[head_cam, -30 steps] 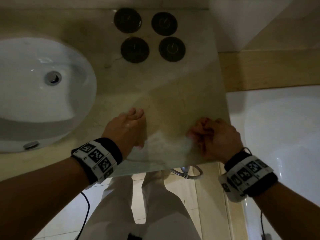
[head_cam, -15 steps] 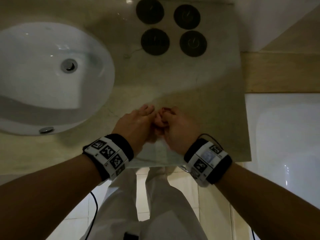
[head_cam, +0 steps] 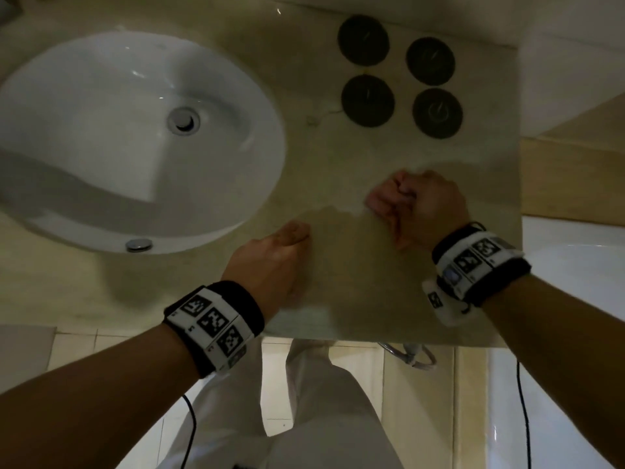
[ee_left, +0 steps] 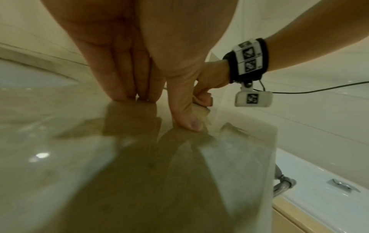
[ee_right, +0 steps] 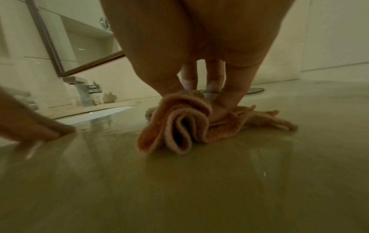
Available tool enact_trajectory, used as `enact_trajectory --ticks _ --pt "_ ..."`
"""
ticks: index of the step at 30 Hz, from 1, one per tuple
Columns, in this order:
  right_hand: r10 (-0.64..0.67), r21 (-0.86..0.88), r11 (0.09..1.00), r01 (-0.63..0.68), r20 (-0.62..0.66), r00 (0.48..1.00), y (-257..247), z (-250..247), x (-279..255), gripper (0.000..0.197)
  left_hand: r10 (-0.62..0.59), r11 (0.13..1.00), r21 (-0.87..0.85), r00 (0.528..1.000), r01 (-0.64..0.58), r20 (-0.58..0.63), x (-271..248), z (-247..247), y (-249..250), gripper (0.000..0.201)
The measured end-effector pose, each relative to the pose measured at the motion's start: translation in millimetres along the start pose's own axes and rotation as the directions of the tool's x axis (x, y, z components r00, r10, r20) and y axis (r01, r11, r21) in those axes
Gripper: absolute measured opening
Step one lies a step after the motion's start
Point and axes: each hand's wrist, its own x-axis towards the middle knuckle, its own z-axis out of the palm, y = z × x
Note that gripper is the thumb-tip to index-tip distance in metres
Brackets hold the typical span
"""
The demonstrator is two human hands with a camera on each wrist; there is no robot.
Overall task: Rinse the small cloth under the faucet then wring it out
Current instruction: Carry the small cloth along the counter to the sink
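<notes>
My right hand [head_cam: 402, 204] is curled round a bunched pink cloth [head_cam: 373, 200] and presses it onto the glossy beige counter [head_cam: 355, 286]. In the right wrist view the cloth [ee_right: 185, 124] lies in folds under my fingers, with one end trailing to the right. My left hand [head_cam: 284, 245] rests on the counter to the left of the cloth, a hand's width away, fingers straight and together. The left wrist view shows its fingertips [ee_left: 127, 93] and thumb touching the surface, holding nothing, with the right hand [ee_left: 205, 89] beyond.
A white oval sink [head_cam: 101, 137] is set in the counter at the left, its chrome faucet [ee_right: 83, 89] below a framed mirror [ee_right: 79, 39]. Several black round coasters [head_cam: 368, 100] lie at the back right. A white bathtub [head_cam: 575, 299] adjoins the counter's right edge.
My right hand swept the cloth left until it met my left hand, then back out to the right and farther from me. The left hand has stayed on the counter.
</notes>
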Motion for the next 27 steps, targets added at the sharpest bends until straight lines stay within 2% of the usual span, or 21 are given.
enact_trajectory --ticks 1,2,3,7,10,12,14,16,19,21,22,24,27 --pt "-0.031 -0.176 0.984 0.033 0.014 0.999 -12 1 10 0.004 -0.005 1.000 -0.012 1.000 0.005 0.005 -1 -3 -3 0.065" --pt "-0.028 -0.307 0.951 0.038 0.037 0.999 -26 4 16 0.009 -0.002 1.000 -0.025 1.000 0.002 0.015 -1 -7 -7 0.065" --pt "-0.048 -0.345 0.937 0.060 0.044 0.998 -40 8 24 0.015 0.013 0.999 -0.033 1.000 -0.012 0.026 -1 -9 -11 0.064" --pt "-0.093 -0.318 0.940 0.123 0.109 0.990 -94 37 30 0.051 0.080 0.997 -0.028 0.994 -0.078 0.076 0 -14 -29 0.056" --pt "-0.220 -0.223 0.945 0.239 0.108 0.969 -127 64 14 0.069 0.107 0.994 0.000 0.991 -0.107 0.078 0 -17 -44 0.054" --pt "-0.272 -0.180 0.939 0.294 0.137 0.953 -143 83 6 0.057 0.104 0.994 0.002 0.992 -0.105 0.071 -2 -23 -59 0.049" --pt "-0.279 -0.265 0.905 0.334 0.222 0.934 -155 105 5 0.029 0.104 0.995 -0.005 0.993 -0.104 0.057 -7 -34 -76 0.044" --pt "-0.270 -0.334 0.869 0.366 0.300 0.915 -168 126 7 0.017 0.077 0.997 0.012 0.996 -0.078 0.052 -14 -50 -97 0.036" --pt "-0.234 -0.212 0.928 0.306 0.306 0.923 -191 144 11 0.008 0.023 0.990 -0.136 0.996 -0.035 -0.087 -28 -71 -132 0.037" --pt "-0.239 -0.065 0.963 0.262 0.243 0.940 -205 149 14 0.012 -0.005 0.976 -0.215 0.980 -0.038 -0.198 -39 -81 -154 0.050" --pt "-0.229 0.026 0.973 0.229 0.217 0.949 -211 149 16 0.012 -0.039 0.970 -0.244 0.976 -0.015 -0.214 -42 -85 -163 0.057" --pt "-0.188 0.220 0.965 0.141 0.209 0.960 -224 146 19 0.009 -0.115 0.945 -0.325 0.962 0.029 -0.248 -48 -89 -181 0.066" --pt "-0.182 0.431 0.901 0.057 0.254 0.950 -241 142 24 0.012 -0.176 0.884 -0.467 0.913 -0.018 -0.367 -49 -95 -200 0.069"
